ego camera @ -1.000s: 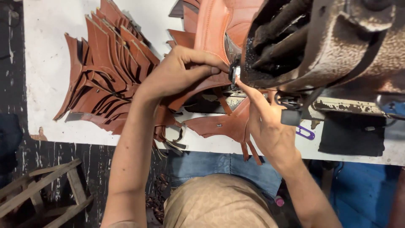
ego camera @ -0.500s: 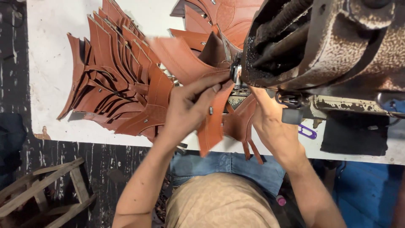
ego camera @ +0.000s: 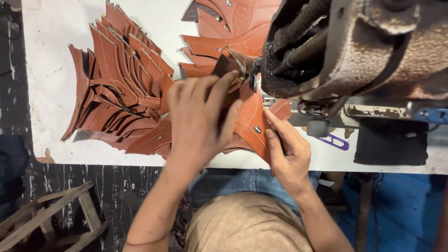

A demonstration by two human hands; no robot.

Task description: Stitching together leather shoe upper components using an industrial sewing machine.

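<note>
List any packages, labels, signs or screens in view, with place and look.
None in view: no package, label, sign or screen shows.
Only brown leather pieces on the white table, a rusty sewing machine and both hands, left and right, on one piece.

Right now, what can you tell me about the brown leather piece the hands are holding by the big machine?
The orange-brown leather piece looks smooth, with stitched edges, a patterned panel and a small metal fitting. It lies flat on the white table, its top end tucked under the rusty sewing machine. The left hand presses on it; the right hand pinches its right edge. Similar pieces lie around it.
</note>
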